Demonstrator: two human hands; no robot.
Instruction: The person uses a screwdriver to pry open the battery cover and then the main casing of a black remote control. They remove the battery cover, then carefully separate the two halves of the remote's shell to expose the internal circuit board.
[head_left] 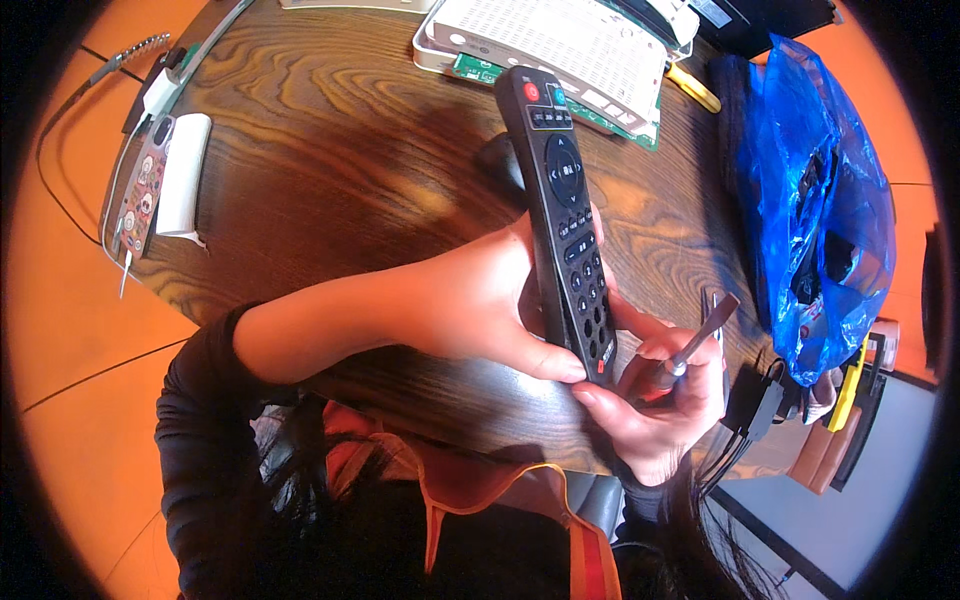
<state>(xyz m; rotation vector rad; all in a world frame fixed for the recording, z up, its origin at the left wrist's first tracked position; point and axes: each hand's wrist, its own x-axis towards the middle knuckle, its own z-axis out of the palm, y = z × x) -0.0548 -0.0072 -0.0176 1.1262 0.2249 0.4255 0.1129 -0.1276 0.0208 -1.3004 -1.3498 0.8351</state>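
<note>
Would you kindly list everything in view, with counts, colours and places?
Long plastic remote control: 1, black, centre
Flat-bladed metal screwdriver: 1, grey, right of remote
Vented plastic housing: 1, white, far side
Circuit board: at least 1, green, at housing's edge
Slim tool handle: 1, yellow, right of housing
Crumpled plastic bag: 1, blue, right
Smooth cylinder: 1, white, left
Patterned flat case: 1, multicoloured, beside cylinder
Thin cable: at least 1, white, upper left
Cabled box: 1, black, below bag
Narrow object: 1, yellow, lower right
Wooden tabletop: 1, brown, centre
Tiled floor: 1, orange, both sides
Fabric garment: 1, orange, lower centre
Sleeves: 2, black, lower part
Left hand: 1, bare, fingers on remote
Right hand: 1, bare, fingers holding screwdriver
</note>
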